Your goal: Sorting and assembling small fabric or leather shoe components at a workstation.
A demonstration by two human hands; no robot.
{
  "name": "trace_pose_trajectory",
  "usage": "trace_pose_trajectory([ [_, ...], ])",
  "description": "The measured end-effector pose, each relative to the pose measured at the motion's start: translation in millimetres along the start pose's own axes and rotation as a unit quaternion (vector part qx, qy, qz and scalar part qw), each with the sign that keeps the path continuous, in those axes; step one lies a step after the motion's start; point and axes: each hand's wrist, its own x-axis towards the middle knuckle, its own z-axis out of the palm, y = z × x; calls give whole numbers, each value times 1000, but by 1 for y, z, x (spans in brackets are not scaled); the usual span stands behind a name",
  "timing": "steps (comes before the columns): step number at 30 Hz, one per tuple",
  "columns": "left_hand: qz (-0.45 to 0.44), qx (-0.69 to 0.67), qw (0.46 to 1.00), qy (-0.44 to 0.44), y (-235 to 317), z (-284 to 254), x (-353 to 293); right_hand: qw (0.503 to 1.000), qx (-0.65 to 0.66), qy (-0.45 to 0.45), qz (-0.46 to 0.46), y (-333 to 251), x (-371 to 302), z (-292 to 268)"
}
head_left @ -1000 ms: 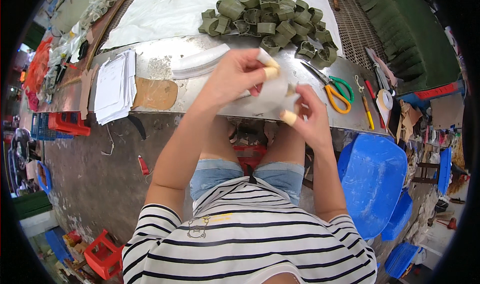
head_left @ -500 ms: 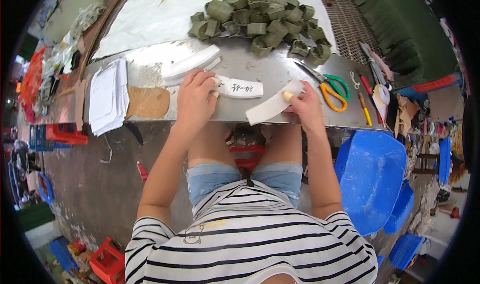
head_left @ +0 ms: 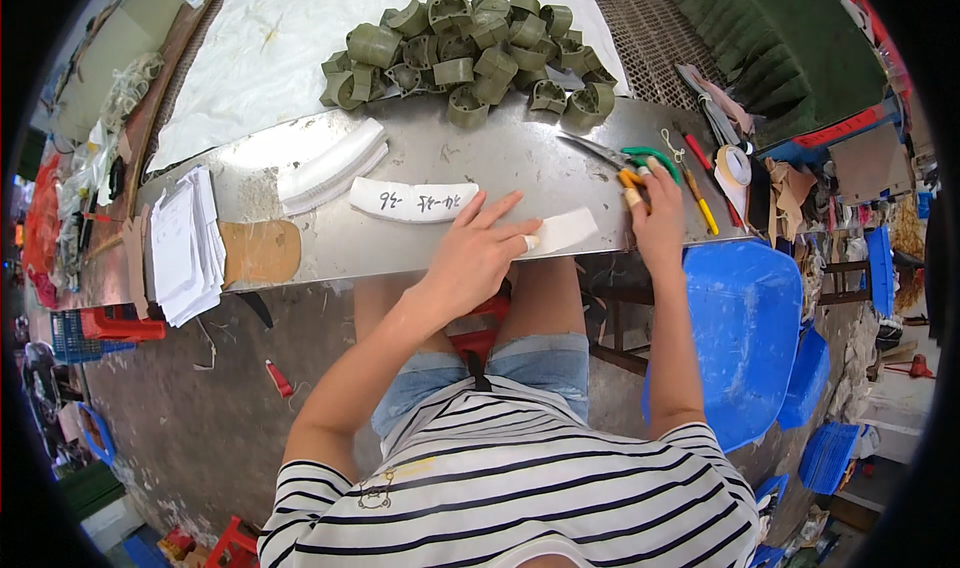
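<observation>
My left hand [head_left: 478,251] lies near the table's front edge, fingers stretched forward. Its thumb and forefinger hold the left end of a plain, pale, slightly curved strip [head_left: 568,229]. To the right, my right hand [head_left: 657,218] grips the scissors [head_left: 655,155] by their handles, one green and one orange. The blades lie on the table and point to the far left; my fingers cover much of the orange handle. A white curved strip with handwriting [head_left: 415,199] lies beyond my left hand. Left of it is a stack of white curved strips [head_left: 335,166].
Olive-green rings [head_left: 475,53] are heaped on a white cloth at the back. Papers [head_left: 188,243] and a brown piece [head_left: 260,251] lie at the left. A yellow tool [head_left: 703,203] and tape roll [head_left: 734,166] lie at the right. A blue tub [head_left: 745,338] stands below.
My right hand has let go of the pale strip and moved right onto the scissors. My left hand has moved right from the written strip to the pale one. The view has shifted.
</observation>
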Motion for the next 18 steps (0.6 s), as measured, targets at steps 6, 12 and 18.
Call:
trace_pose_trajectory([
  [6, -21, -22, 996, 87, -3, -2, 12, 999, 45, 16, 11, -10, 44, -9],
  [12, -97, -59, 973, 202, -16, -22, 5, 979, 33, -7, -199, -4, 139, 17],
  [18, -117, -45, 963, 240, -21, -43, 8, 981, 183, -47, 34, -35, 125, -20],
])
